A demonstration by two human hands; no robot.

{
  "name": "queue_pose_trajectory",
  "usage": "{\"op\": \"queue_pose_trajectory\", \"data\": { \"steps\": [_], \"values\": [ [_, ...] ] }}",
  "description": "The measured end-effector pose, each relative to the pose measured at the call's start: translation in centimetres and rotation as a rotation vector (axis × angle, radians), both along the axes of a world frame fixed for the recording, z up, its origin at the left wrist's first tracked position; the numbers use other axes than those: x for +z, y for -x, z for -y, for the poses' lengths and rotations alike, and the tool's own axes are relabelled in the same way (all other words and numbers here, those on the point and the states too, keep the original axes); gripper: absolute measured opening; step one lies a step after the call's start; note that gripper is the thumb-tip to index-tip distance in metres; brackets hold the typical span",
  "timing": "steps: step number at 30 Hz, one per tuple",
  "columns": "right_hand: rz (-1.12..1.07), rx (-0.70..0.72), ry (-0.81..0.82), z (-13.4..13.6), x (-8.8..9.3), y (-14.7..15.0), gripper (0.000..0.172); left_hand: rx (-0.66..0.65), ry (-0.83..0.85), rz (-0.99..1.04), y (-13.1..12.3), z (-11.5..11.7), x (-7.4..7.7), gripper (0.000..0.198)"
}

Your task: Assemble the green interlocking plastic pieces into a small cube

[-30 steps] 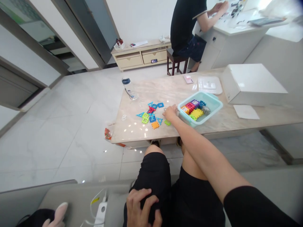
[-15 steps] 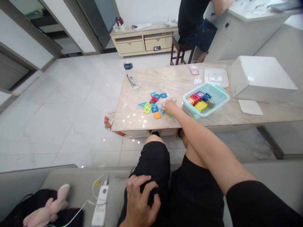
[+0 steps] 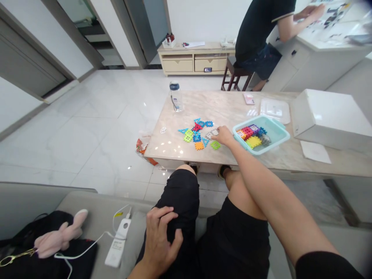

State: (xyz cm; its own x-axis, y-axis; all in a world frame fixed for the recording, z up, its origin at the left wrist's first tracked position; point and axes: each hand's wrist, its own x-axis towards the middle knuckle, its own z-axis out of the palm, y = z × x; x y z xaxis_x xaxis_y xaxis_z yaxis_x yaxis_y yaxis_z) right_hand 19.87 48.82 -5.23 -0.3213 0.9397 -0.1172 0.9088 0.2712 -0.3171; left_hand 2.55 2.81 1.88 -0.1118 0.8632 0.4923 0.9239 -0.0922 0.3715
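Note:
My right hand (image 3: 223, 135) reaches out over the marble coffee table (image 3: 232, 155) and closes its fingers on a grey puzzle piece (image 3: 210, 135). Several coloured interlocking puzzle pieces (image 3: 196, 133) lie flat on the table just left of that hand, with a green piece (image 3: 215, 145) below it. A mint plastic tub (image 3: 275, 131) holding more coloured pieces (image 3: 251, 136) stands just right of the hand. My left hand (image 3: 159, 238) rests flat on my left thigh, holding nothing.
A water bottle (image 3: 175, 96) stands at the table's far left. A white box (image 3: 328, 118), a paper sheet (image 3: 315, 151), a clear lid (image 3: 274, 110) and a pink card (image 3: 249, 98) lie to the right. Another person (image 3: 261, 35) sits at a white desk behind. A power bank (image 3: 117, 242) and pink plush (image 3: 59, 235) lie on the sofa.
The view has swung right and up. My right hand has moved slightly from the loose pieces toward the tub, with a grey piece under its fingers. My left hand stays on my thigh.

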Motion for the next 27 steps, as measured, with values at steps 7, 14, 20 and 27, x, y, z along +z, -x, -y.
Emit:
{"op": "queue_pose_trajectory", "data": {
  "steps": [7,14,20,27],
  "values": [
    [0.101,0.086,0.04,0.1,-0.7,1.8,0.059,-0.017,0.008,0.022,0.4,0.2,-0.3,0.03],
    [0.143,0.114,0.074,0.0,-1.0,2.9,0.055,-0.017,0.013,0.038,-0.3,0.2,0.4,0.029],
    [0.149,0.083,0.087,0.5,-0.9,3.3,0.048,-0.004,0.016,0.048,-0.1,0.4,-0.1,0.032],
    [0.074,0.026,0.093,1.2,-0.5,3.6,0.045,0.011,0.047,0.129,0.1,0.8,-1.3,0.035]
  ]
}}
